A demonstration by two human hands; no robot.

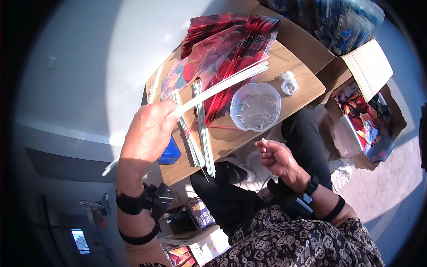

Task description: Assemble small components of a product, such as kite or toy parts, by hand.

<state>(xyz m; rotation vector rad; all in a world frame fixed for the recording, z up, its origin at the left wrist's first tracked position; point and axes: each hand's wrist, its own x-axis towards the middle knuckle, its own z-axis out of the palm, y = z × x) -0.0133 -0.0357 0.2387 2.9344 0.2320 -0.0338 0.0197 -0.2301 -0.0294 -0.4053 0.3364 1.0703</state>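
My left hand [149, 131] is closed around a bundle of thin white sticks [222, 89], which slants up to the right over the table. Fingers curled and tips pressed together, my right hand [278, 159] hovers off the table's near edge; a small pale speck shows at its fingertips, too small to name. Between the hands, a translucent plastic bowl [234, 116] holds many small whitish bits. Two more bundles of pale sticks [206, 142] lie on the wooden table [293, 66], one tied with something red. Pleated red printed sheets [235, 49] spread under the held sticks.
A small white round container [290, 86] stands right of the bowl. By my left wrist lies a blue object [170, 153]. An open cardboard box [369, 71] with printed sheets stands at right; clear-wrapped bundles [351, 26] fill another behind. My legs are under the table's near edge.
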